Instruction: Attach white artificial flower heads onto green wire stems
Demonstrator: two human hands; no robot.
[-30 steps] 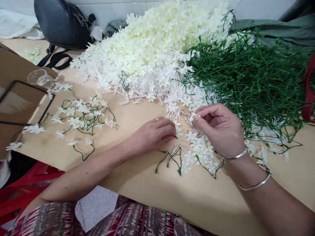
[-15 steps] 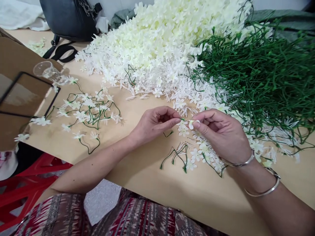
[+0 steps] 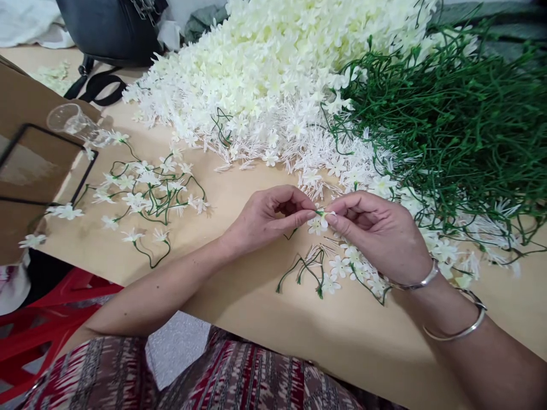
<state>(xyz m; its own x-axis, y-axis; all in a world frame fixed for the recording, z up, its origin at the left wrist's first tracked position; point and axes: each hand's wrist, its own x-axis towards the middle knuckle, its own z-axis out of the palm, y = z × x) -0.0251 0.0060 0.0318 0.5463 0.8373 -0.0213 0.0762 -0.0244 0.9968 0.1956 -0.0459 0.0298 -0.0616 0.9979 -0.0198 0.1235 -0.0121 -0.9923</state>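
My left hand (image 3: 277,215) pinches a thin green plastic stem (image 3: 318,212) between thumb and forefinger. Facing it, my right hand (image 3: 376,230) pinches a small white artificial flower (image 3: 325,218), whose base meets the stem's tip. How far the two fit into each other is hidden by my fingertips. Below the hands lie a few loose green stems (image 3: 300,267) and several white flowers (image 3: 339,266). To the left, a loose group of white flowers on green stems (image 3: 149,191) is spread on the table.
A big heap of white flowers (image 3: 273,74) fills the back of the table (image 3: 239,285). Green stems (image 3: 461,125) are piled at the right. At the left are a clear plastic cup (image 3: 74,121), a cardboard box (image 3: 25,108) and a black bag (image 3: 111,31).
My right hand has moved slightly left, bringing the flower against the tip of the green stem. My left hand has stayed nearly still. The view has shifted a little.
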